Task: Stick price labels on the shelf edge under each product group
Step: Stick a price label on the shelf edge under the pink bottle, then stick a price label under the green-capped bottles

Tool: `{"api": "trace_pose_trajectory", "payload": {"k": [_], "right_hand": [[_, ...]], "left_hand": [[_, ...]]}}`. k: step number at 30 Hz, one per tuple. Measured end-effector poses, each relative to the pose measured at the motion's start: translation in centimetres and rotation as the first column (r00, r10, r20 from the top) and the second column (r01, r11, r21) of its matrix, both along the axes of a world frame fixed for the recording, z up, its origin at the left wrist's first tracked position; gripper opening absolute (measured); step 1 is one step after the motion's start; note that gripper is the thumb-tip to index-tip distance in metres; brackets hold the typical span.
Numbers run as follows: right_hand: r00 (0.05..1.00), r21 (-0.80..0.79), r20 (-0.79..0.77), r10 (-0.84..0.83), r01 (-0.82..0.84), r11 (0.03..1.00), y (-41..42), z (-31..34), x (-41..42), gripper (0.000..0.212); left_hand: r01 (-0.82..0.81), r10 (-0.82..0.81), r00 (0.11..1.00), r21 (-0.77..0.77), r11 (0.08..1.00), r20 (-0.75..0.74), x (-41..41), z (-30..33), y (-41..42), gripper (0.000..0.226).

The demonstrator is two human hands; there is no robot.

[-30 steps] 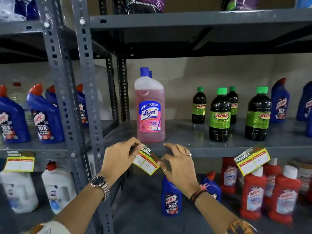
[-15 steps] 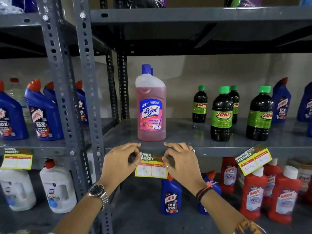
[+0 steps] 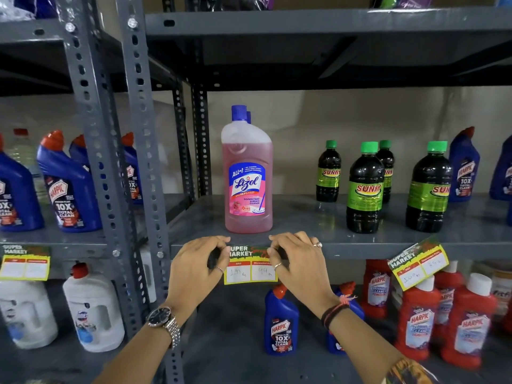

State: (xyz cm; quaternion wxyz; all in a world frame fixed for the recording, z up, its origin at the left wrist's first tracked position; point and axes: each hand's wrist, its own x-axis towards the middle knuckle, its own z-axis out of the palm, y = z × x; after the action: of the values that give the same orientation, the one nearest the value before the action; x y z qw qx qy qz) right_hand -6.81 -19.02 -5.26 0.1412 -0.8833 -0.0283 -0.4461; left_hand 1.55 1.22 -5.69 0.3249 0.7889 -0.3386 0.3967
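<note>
The grey metal shelf (image 3: 346, 217) carries a pink cleaner bottle (image 3: 247, 173) near its front, and the price label (image 3: 250, 266) sits against the shelf edge (image 3: 360, 249) directly below that bottle, likely so the price reads for that product. It hangs level, top strip on the edge, lower part dangling free. The left hand (image 3: 194, 268) and right hand (image 3: 300, 266) flank it, fingers (image 3: 221, 245) curled and pressing its upper corners onto the metal, probably to seat the adhesive. The label is yellow-bordered with a green and red header reading "SUPER MARKET" and two white boxes with handwritten figures.
</note>
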Motion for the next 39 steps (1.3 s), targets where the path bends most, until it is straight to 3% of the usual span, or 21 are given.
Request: {"api": "trace_pose_trajectory", "payload": {"k": [8,16,20,28,34,36,39], "right_hand": [[0.998,0.053,0.034,-0.061,0.059,0.997,0.3,0.2,0.7,0.010],[0.985,0.077,0.075,-0.156,0.150,0.986,1.4,0.8,2.0,0.038],[0.993,0.097,0.064,-0.098,0.091,0.991,1.1,1.0,2.2,0.033],[0.988,0.144,-0.101,0.114,-0.099,0.985,-0.7,1.9,1.5,0.026],[0.915,0.248,-0.222,0.336,-0.280,0.928,-3.7,2.9,-0.5,0.030],[0.928,0.227,-0.183,0.325,-0.281,0.932,-6.0,3.3,-2.0,0.024],[0.981,0.186,-0.101,0.166,-0.146,0.972,-10.9,3.6,-4.9,0.020]], "left_hand": [[-0.010,0.010,1.000,0.010,1.000,0.000,0.9,0.2,-0.5,0.015],[-0.072,0.069,0.996,-0.058,0.996,-0.057,1.1,0.2,-1.8,0.032],[-0.090,0.085,0.994,-0.075,0.993,-0.074,1.4,-0.1,-2.0,0.041],[0.000,-0.004,0.991,-0.034,0.999,-0.131,1.1,-0.2,-1.2,0.026],[-0.002,0.003,0.971,0.003,1.000,-0.238,-0.8,0.8,-1.0,0.027],[-0.045,0.055,0.982,0.061,0.997,-0.181,-2.0,1.0,-2.3,0.029],[-0.032,0.049,0.993,0.153,0.988,-0.108,-4.3,1.2,-6.1,0.026]]}}
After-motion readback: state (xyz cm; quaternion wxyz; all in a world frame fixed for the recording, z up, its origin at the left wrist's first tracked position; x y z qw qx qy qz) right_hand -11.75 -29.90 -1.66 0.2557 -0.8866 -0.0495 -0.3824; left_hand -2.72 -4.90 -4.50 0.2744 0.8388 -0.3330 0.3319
